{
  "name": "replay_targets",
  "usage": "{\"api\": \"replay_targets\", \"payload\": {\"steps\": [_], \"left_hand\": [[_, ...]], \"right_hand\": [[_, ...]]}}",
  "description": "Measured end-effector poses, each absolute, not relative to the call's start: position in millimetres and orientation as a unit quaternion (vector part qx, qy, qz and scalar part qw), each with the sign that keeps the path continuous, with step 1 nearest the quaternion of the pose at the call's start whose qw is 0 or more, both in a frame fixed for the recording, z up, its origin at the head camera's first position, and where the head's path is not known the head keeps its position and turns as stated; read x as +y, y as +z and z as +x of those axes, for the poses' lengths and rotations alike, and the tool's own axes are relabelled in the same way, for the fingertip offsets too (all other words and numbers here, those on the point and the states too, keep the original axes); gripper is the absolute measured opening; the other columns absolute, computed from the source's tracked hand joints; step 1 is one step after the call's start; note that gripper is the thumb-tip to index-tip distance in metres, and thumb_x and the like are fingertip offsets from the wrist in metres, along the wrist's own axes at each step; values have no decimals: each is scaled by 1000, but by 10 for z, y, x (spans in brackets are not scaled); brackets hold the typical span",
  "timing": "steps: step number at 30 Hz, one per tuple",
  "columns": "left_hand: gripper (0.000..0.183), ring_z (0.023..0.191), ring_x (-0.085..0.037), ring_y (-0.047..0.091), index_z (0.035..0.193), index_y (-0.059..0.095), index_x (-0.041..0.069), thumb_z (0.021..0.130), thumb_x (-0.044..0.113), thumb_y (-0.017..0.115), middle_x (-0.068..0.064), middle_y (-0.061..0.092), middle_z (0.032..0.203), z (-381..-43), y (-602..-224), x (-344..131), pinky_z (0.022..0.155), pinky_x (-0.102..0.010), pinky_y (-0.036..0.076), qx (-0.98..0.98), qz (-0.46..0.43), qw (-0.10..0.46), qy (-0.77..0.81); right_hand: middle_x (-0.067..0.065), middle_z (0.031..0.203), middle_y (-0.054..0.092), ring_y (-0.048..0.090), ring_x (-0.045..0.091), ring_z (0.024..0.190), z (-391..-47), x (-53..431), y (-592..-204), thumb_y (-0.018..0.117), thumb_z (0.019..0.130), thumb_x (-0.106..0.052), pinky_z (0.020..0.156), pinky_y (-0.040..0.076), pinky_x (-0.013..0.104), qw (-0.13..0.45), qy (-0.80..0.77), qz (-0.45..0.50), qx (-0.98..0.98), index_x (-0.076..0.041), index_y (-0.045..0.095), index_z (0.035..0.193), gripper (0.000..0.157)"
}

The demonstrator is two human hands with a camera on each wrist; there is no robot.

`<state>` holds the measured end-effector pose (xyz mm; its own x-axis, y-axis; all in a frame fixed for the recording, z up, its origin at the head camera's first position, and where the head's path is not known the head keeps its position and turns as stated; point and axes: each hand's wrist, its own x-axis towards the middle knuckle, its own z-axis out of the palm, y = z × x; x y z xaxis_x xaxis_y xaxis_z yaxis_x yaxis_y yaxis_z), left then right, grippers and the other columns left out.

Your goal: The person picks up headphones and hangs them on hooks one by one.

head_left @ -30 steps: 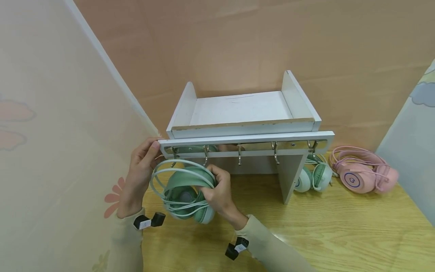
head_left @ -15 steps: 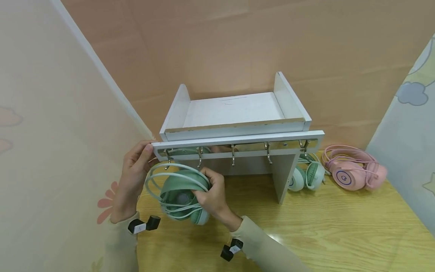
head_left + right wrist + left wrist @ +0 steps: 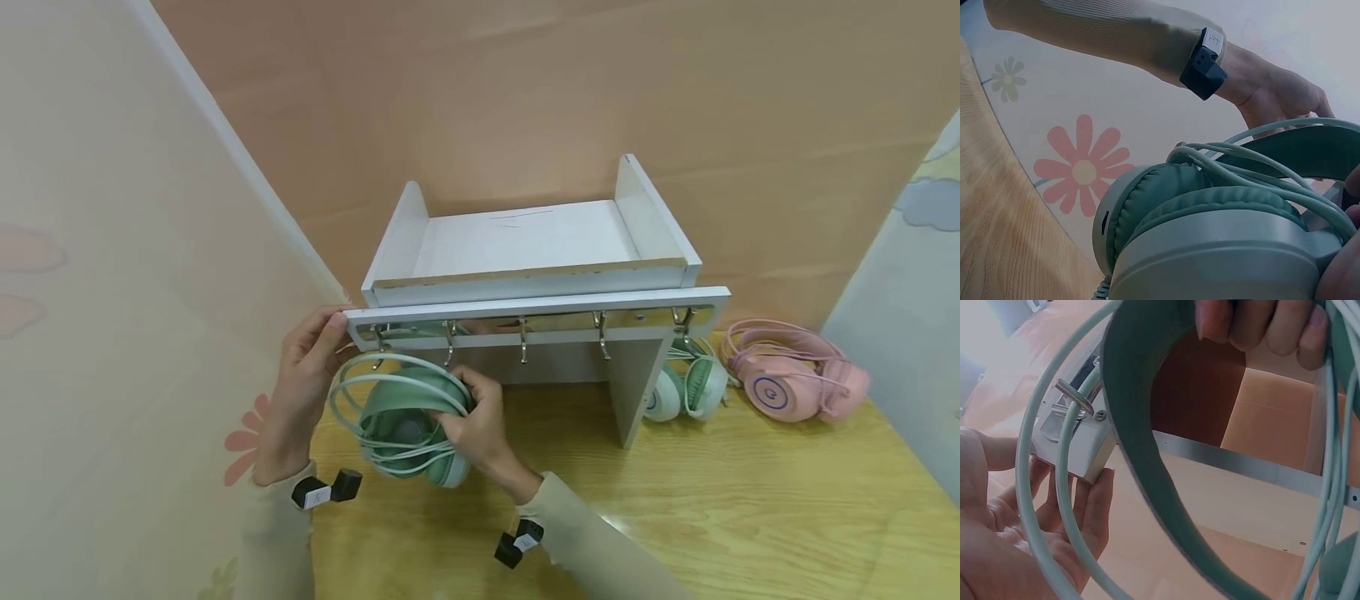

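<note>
In the head view my left hand (image 3: 303,375) grips the left end of a white hook rail (image 3: 555,303), thumb in front. In the left wrist view its fingers reach under the rail's end. My right hand (image 3: 480,425) holds green headphones (image 3: 408,392) by the headband, below the leftmost hooks. Pale cable loops (image 3: 1025,469) stand out from the headband and overlap a metal hook (image 3: 1075,397); whether a loop hangs on it, I cannot tell. Green ear cushions (image 3: 1222,203) hang beneath the band, with coiled cable around them.
The rail fronts a white shelf unit (image 3: 525,242) on a wood-grain table (image 3: 720,500). To the right lie other green-and-white headphones (image 3: 705,387), partly behind the side panel, and pink headphones (image 3: 787,387). A decorated wall (image 3: 135,292) rises close on the left.
The head view shifts slightly left and right. Both hands keep their holds, and the headphones stay nearly in the same place below the rail.
</note>
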<state>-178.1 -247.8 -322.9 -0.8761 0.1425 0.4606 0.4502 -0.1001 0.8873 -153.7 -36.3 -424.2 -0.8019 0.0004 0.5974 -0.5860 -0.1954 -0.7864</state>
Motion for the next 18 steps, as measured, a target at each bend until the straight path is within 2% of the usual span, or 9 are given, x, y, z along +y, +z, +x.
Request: {"api": "replay_targets", "payload": {"steps": [4,12,18], "left_hand": [[27,95,-8,75,116,75,16,114,13,49,4,74,105,-1788,-3222,-2480,86,-25,62,-663,-225,102,-707],[27,95,-8,75,117,74,16,115,13,47,4,75,105,-1775,-3198,-2468,86,-25,62,-677,-223,98,-694],[24,94,-8,74,115,74,18,114,12,50,4,74,104,-1764,-3187,-2456,87,-24,62,-697,-197,110,-681]], "right_hand": [[8,58,45,39,3,55,-1558,-365,-4268,76,85,4,53,36,21,196,731,252,-602,-4,57,78,21],[9,63,51,42,4,58,-1568,-353,-4298,74,84,6,55,38,22,189,720,261,-615,-5,57,81,20],[15,76,67,56,5,67,-1583,-326,-4298,77,84,0,59,50,25,193,709,260,-626,-2,65,92,15]]}}
